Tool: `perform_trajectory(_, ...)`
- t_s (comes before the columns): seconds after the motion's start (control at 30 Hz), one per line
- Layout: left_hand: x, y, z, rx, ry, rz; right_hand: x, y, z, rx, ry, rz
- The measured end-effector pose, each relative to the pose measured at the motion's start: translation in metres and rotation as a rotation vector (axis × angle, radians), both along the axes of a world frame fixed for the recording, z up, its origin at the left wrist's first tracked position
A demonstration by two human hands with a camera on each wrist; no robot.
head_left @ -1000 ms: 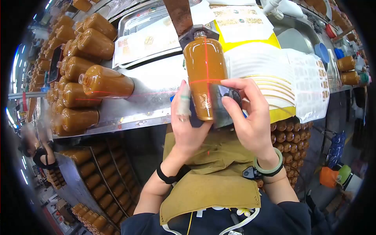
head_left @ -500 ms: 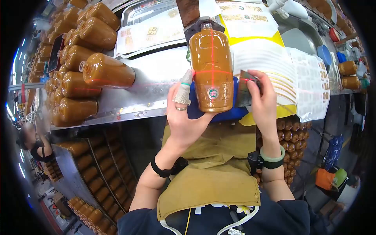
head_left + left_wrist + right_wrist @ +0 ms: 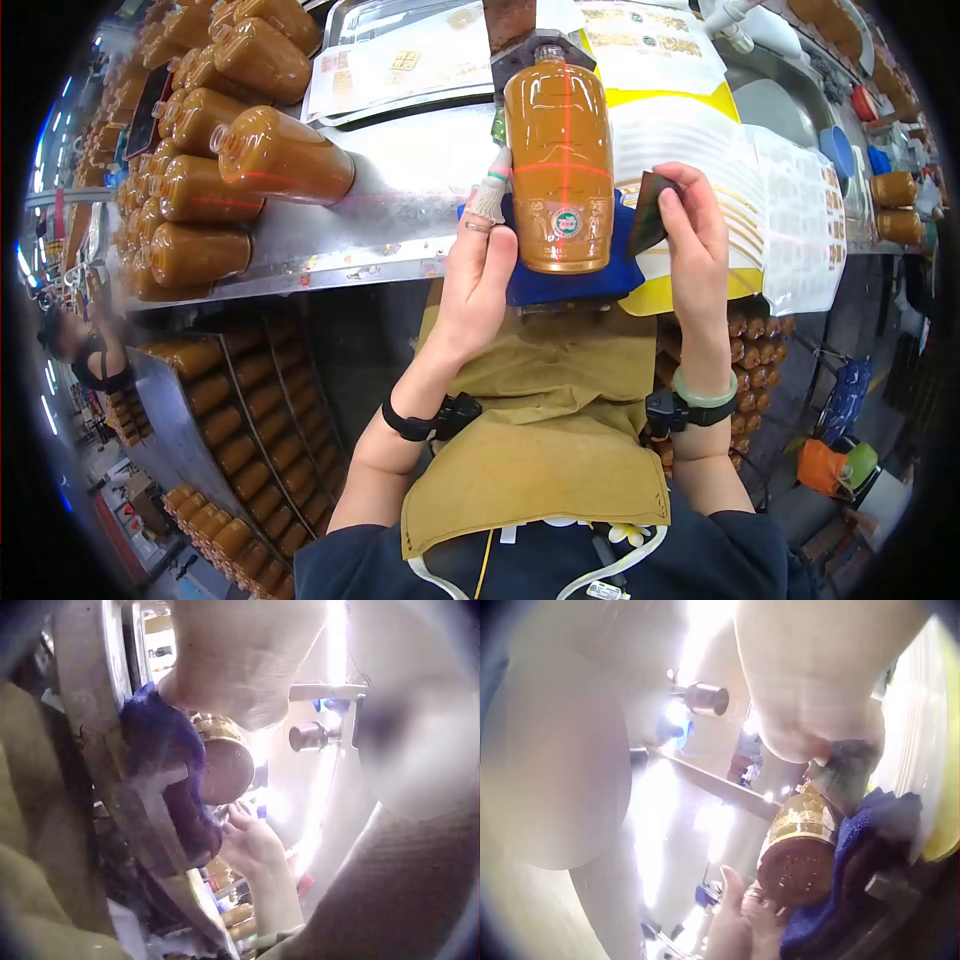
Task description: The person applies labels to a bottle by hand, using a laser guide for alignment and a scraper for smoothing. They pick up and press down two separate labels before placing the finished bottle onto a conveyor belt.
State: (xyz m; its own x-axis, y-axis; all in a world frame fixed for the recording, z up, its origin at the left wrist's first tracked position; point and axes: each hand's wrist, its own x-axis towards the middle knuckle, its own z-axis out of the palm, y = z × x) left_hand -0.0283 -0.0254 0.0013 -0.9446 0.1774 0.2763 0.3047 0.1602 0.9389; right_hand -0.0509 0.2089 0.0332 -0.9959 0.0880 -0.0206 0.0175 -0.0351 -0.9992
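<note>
A large brown glazed bottle [image 3: 560, 150] lies on a blue cloth [image 3: 575, 280] in the head view, its neck against a dark metal holder [image 3: 510, 60]. A round green-and-white emblem [image 3: 567, 223] and patterned decals show near its base. My left hand [image 3: 478, 285] is along the bottle's left side, fingers extended, one wearing a pale finger cover [image 3: 490, 195]. Right of the bottle, my right hand [image 3: 698, 245] pinches a thin dark flat scraper [image 3: 652, 212] between thumb and fingers. In the right wrist view, the scraper [image 3: 846, 772] overlaps the bottle's side [image 3: 806, 814].
Several more brown bottles [image 3: 285, 155] lie at the left of the metal bench [image 3: 400, 210]. Decal sheets [image 3: 400, 75] sit on a tray behind. To the right are curved white strips [image 3: 680, 170] on yellow backing and another sheet [image 3: 805, 220]. Red laser lines cross the bottle.
The bottle has turned, bringing the green emblem into view on its upper face. My right hand has moved right, away from the bottle, with the scraper. My left thumb has left the bottle's base.
</note>
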Motion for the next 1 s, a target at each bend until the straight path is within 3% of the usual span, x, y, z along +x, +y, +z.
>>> perform_trajectory(0.07,0.001,0.010,0.010,0.327,-0.315,0.023,0.002,-0.008,0.005,-0.061,-0.076,0.011)
perform_trajectory(0.17,0.001,0.006,0.001,0.194,-0.260,0.001,0.004,-0.005,0.006,-0.051,-0.120,0.071)
perform_trajectory(0.3,0.002,0.008,0.001,0.206,-0.232,0.012,0.003,-0.008,0.010,-0.034,-0.060,0.041)
perform_trajectory(0.4,0.008,0.009,0.003,0.175,-0.086,0.119,0.007,-0.017,0.025,-0.016,-0.029,0.010)
perform_trajectory(0.47,0.017,0.005,0.009,-0.344,0.332,0.237,0.009,-0.023,0.032,-0.023,0.044,0.044)
perform_trajectory(0.5,0.022,0.006,0.006,-0.344,0.331,0.234,0.008,-0.021,0.030,-0.023,0.043,0.041)
perform_trajectory(0.57,0.028,0.007,0.001,-0.738,0.554,0.296,0.005,-0.013,0.023,0.049,0.047,-0.026)
perform_trajectory(0.7,0.024,0.027,0.002,-0.701,0.573,0.374,0.004,-0.005,0.020,-0.009,0.033,-0.089)
perform_trajectory(0.83,0.011,0.031,0.009,-0.837,0.708,0.225,0.003,-0.006,0.021,0.005,0.070,-0.104)
perform_trajectory(1.0,0.022,0.012,-0.001,-0.695,0.557,0.271,0.005,0.008,0.024,0.056,0.019,-0.082)
